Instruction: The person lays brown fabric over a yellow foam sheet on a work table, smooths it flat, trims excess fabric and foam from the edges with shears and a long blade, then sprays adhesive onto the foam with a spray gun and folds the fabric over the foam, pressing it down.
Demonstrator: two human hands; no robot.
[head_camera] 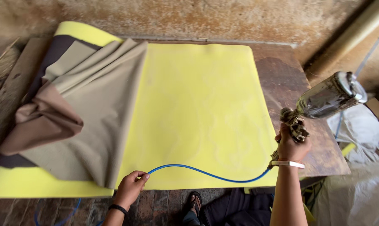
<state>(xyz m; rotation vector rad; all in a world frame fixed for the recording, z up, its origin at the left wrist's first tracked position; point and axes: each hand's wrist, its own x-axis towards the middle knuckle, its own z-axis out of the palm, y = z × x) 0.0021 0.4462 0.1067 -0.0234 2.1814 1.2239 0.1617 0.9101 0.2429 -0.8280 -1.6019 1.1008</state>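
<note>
Spray gun [323, 102] past foam [197, 109] edge.

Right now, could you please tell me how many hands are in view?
2. The left hand pinches the blue hose at the near edge of the yellow foam. The right hand holds the spray gun beyond the foam's right edge.

Folded cloth [78, 109] lies on the foam sheet's [197, 113] left part, atop the table [289, 88].

Matt yellow foam sheet [197, 109], soft tan cloth [93, 109], glossy metal spray gun [323, 100], smooth blue hose [206, 172].
</note>
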